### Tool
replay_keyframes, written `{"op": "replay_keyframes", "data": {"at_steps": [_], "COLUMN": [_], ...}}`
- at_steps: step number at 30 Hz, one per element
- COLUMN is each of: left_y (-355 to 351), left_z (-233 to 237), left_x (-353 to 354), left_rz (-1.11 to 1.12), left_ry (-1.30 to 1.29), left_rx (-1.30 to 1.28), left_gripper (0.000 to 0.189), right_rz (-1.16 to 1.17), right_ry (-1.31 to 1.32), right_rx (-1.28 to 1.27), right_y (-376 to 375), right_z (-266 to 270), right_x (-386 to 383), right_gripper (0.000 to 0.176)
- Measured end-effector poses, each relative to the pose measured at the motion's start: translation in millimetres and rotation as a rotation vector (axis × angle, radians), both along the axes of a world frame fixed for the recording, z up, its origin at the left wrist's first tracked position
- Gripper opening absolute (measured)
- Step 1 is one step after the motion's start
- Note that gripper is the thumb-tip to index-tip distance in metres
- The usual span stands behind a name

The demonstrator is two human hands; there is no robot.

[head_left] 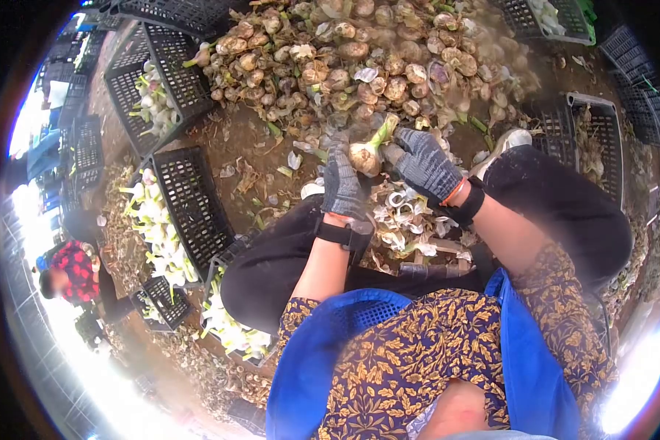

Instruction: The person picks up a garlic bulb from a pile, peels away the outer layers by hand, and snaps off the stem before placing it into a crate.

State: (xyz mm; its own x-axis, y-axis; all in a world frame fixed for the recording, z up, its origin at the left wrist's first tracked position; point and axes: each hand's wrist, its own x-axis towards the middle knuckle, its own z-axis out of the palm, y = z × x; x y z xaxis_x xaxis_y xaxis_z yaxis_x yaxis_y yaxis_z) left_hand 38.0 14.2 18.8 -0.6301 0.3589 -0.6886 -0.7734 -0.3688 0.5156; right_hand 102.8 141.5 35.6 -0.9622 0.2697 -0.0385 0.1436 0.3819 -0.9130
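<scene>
A garlic bulb with a pale green cut stem is held between my two gloved hands, over the ground between my knees. My left hand, in a grey knit glove, grips the bulb from its left side with the fingers closed along it. My right hand, gloved the same way, is closed at the bulb's right side, its thumb and fingertips right at the base of the stem. Peeled white skins lie below the hands. Just ahead is a big heap of unpeeled garlic.
Black plastic crates stand on the left, one with white garlic, another with cleaned stemmed bulbs. More crates are at the right. Loose skins litter the dirt floor. Another person is at the far left.
</scene>
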Motion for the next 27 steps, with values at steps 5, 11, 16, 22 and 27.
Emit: {"op": "replay_keyframes", "data": {"at_steps": [5,11,16,22,27], "left_y": [-9,-1,10,5,4], "left_z": [-59,13,23,24,29], "left_x": [13,-2,12,6,6], "left_rz": [-0.344,-0.249,-0.138,-0.278,-0.179], "left_ry": [1.008,0.238,0.750,0.250,0.129], "left_rx": [-0.559,-0.207,-0.373,-0.095,0.136], "left_gripper": [0.033,0.036,0.038,0.034,0.038], "right_rz": [-0.131,-0.116,-0.138,-0.117,-0.393], "right_ry": [-0.025,-0.063,-0.026,-0.201,-0.327], "right_rx": [0.043,-0.014,-0.054,-0.216,-1.082], "right_y": [7,10,11,11,8], "right_z": [7,2,3,9,11], "right_x": [-8,-11,-10,-11,-9], "right_gripper": [0.026,0.029,0.031,0.027,0.023]}}
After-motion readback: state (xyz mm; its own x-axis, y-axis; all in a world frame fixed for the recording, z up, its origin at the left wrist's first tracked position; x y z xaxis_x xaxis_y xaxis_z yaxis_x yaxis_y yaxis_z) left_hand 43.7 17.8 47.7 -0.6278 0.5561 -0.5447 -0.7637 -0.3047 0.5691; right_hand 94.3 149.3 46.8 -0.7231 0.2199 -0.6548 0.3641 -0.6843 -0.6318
